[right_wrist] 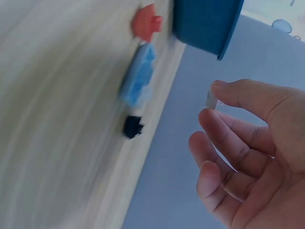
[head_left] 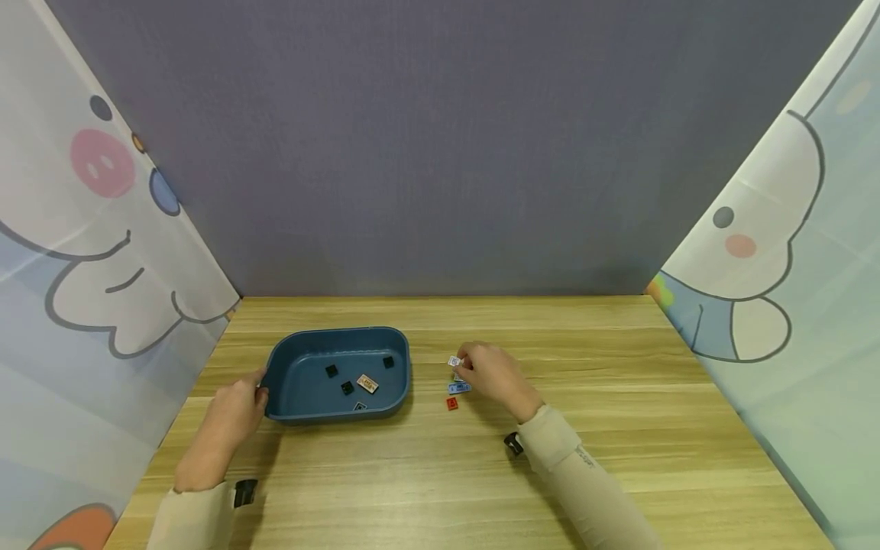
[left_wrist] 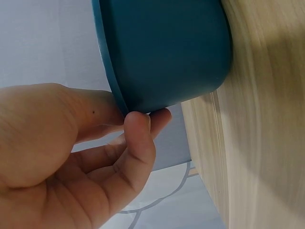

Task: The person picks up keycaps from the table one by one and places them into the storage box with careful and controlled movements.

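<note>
On the left stands a dark blue plastic bin. My left hand pinches its rim at the left end, thumb and fingers on either side of the wall. Right of the bin, my right hand holds a small white piece with dark markings between thumb and index finger, raised off the table in the right wrist view. Below that hand lie a blue oblong piece and a small red piece. A black piece also lies there, hidden in the head view.
Inside the bin lie several small black squares, a beige oblong piece with print and a dark, light-edged piece. A grey panel rises behind the wooden table. Cartoon-printed sheets stand on both sides.
</note>
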Tool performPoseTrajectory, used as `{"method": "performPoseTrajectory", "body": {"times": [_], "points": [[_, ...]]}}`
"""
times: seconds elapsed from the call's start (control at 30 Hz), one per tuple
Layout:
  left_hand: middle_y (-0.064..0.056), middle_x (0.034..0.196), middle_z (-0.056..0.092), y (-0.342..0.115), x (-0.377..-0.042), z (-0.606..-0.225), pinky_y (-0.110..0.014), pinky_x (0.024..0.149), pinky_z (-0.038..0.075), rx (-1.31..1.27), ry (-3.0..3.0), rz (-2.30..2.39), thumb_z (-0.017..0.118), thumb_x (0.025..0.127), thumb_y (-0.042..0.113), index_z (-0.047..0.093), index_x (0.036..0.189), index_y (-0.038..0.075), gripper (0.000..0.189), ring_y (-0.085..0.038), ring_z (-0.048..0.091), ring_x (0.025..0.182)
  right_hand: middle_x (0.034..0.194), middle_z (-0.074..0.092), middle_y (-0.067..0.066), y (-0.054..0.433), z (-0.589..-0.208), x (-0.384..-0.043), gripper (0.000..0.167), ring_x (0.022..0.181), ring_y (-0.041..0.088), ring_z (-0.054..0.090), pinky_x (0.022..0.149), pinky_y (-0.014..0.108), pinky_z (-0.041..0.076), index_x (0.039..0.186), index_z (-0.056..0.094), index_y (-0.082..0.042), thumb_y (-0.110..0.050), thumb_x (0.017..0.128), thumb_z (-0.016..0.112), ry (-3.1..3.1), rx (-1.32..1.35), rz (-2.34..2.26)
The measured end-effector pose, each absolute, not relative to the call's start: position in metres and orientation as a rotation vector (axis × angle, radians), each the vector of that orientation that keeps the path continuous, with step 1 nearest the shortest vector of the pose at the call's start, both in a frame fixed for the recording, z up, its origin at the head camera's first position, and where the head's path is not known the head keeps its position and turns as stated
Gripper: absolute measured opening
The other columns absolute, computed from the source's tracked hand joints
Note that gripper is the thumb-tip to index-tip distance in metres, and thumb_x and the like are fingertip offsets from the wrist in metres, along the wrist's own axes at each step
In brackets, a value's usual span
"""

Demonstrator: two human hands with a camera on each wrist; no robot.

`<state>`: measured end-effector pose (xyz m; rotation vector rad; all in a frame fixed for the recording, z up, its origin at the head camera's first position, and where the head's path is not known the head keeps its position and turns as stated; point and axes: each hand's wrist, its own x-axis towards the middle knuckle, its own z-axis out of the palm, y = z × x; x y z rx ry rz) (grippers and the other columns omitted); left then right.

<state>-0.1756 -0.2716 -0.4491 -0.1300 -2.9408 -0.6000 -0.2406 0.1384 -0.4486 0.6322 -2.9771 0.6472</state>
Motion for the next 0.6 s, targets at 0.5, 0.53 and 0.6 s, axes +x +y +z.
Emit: {"method": "performPoseTrajectory", "body": {"times": [0.5, 0.53, 0.6], "points": [[-0.032, 0.084, 0.064, -0.27, -0.174, -0.448, -0.041, 0.048, 0.041, -0.123, -2.937, -0.596, 0.055, 0.093, -0.004, 0.052, 0.126, -0.023, 0.038, -0.023, 0.045, 0.049, 0.086, 0.066, -0.007, 0.091, -0.424, -0.249, 0.016, 0.068, 0.006, 0.056, 0.061, 0.027, 0.047, 0.104, 0.073, -0.012, -0.026, 0.095, 0.069, -2.874, 0.822, 0.669], [-0.033, 0.086, 0.064, -0.27, -0.175, -0.448, -0.041, 0.049, 0.041, -0.119, -2.94, -0.593, 0.056, 0.093, -0.004, 0.052, 0.126, -0.023, 0.038, -0.023, 0.045, 0.049, 0.086, 0.066, -0.007, 0.087, -0.423, -0.249, 0.016, 0.069, 0.006, 0.056, 0.062, 0.027, 0.047, 0.103, 0.073, -0.012, -0.025, 0.095, 0.07, -2.864, 0.835, 0.677], [-0.034, 0.088, 0.064, -0.27, -0.175, -0.448, -0.042, 0.05, 0.041, -0.116, -2.946, -0.587, 0.056, 0.094, -0.004, 0.052, 0.126, -0.023, 0.038, -0.024, 0.046, 0.05, 0.086, 0.066, -0.007, 0.079, -0.42, -0.249, 0.016, 0.07, 0.006, 0.057, 0.063, 0.027, 0.048, 0.102, 0.073, -0.012, -0.025, 0.094, 0.071, -2.848, 0.856, 0.695]]}}
